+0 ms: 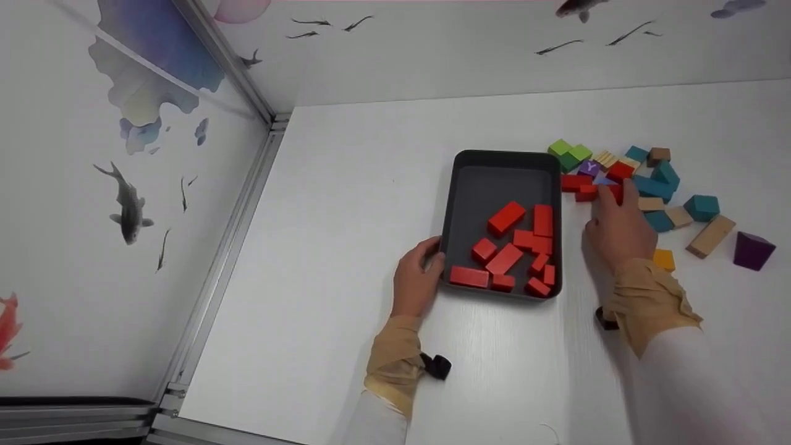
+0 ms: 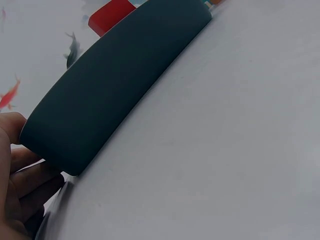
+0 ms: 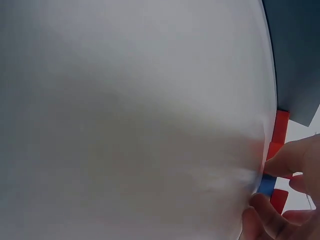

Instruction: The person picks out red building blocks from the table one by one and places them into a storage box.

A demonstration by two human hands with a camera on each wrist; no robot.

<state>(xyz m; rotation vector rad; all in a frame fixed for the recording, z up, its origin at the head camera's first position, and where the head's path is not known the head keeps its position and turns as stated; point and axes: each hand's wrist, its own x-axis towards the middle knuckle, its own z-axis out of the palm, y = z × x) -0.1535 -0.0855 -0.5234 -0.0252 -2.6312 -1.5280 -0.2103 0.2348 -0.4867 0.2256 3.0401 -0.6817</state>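
Observation:
A dark grey tray (image 1: pixel 500 185) stands on the white table, with several red blocks (image 1: pixel 507 217) of differing sizes inside. My left hand (image 1: pixel 415 279) holds the tray by its near left corner. The left wrist view has the thumb and fingers (image 2: pixel 35 180) against the tray's outer wall (image 2: pixel 115 75). To the right of the tray, my right hand (image 1: pixel 624 232) reaches into the block pile, index and middle fingers spread at a red block (image 1: pixel 613 193). A blue block (image 3: pixel 267 184) shows beside those fingers in the right wrist view; whether they grip anything is hard to see.
Around my right hand lie green blocks (image 1: pixel 561 147), a purple block marked Y (image 1: pixel 589 167), teal blocks (image 1: pixel 652 187) and wooden blocks (image 1: pixel 710 237). A dark purple block (image 1: pixel 754 250) is farthest right; a yellow block (image 1: pixel 664 259) sits by the wrist. Printed panels border the table.

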